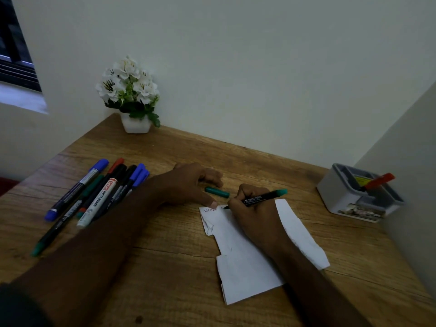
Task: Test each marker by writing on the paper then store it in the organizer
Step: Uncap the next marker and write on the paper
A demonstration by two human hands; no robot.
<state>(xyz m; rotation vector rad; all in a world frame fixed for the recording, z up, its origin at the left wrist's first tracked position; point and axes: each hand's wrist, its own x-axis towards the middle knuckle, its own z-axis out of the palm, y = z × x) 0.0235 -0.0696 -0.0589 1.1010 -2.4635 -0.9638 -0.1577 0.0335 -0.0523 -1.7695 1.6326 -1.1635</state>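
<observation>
A torn white paper [245, 258] lies on the wooden table, with faint red letters at its top left corner. My right hand [254, 215] grips an uncapped black marker with a green end [264, 198], its tip touching the paper's top edge. The green cap [217, 192] lies on the table just beyond the paper. My left hand [191, 185] rests flat there, its thumb pressing the paper's top left corner. Several capped markers [94, 192] lie in a pile at the left. A grey organizer [358, 194] at the right holds a red marker [379, 180].
A white pot of white flowers [132, 95] stands in the table's far left corner against the wall. A side wall runs close along the right edge behind the organizer. A window is at the upper left.
</observation>
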